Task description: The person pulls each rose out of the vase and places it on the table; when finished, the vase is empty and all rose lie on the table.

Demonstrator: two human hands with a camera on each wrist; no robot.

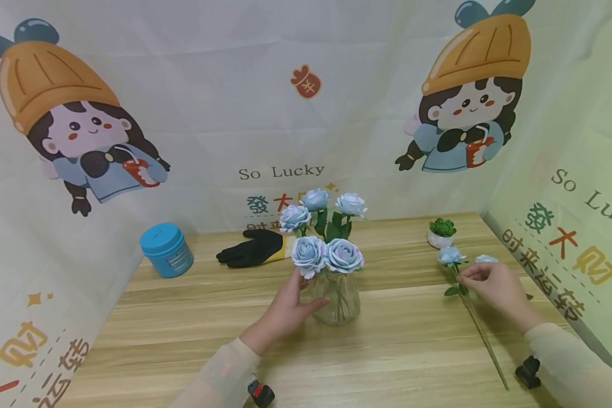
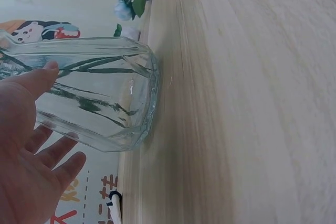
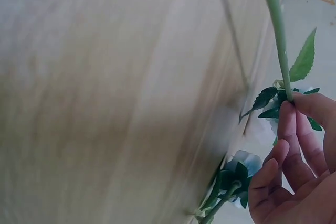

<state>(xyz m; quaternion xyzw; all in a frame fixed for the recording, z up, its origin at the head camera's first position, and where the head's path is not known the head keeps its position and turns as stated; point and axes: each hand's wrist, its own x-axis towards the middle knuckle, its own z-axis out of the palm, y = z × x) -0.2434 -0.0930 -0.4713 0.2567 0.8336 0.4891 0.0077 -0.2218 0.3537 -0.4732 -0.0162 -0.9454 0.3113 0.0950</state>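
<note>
A clear glass vase stands upright on the table, holding several pale blue artificial roses. At its left side is my left hand, the thumb lying across the front of the glass; the other fingers are spread loosely beside it. On the right, my right hand pinches the green stem of one blue rose between thumb and fingertips, just below the bloom. The long stem slants toward the front edge. Another blue rose lies behind that hand, partly hidden.
A blue lidded jar stands at the back left. Between it and the vase lies a black and yellow glove. A small potted succulent sits at the back right. Printed cloth hangs around the wooden table.
</note>
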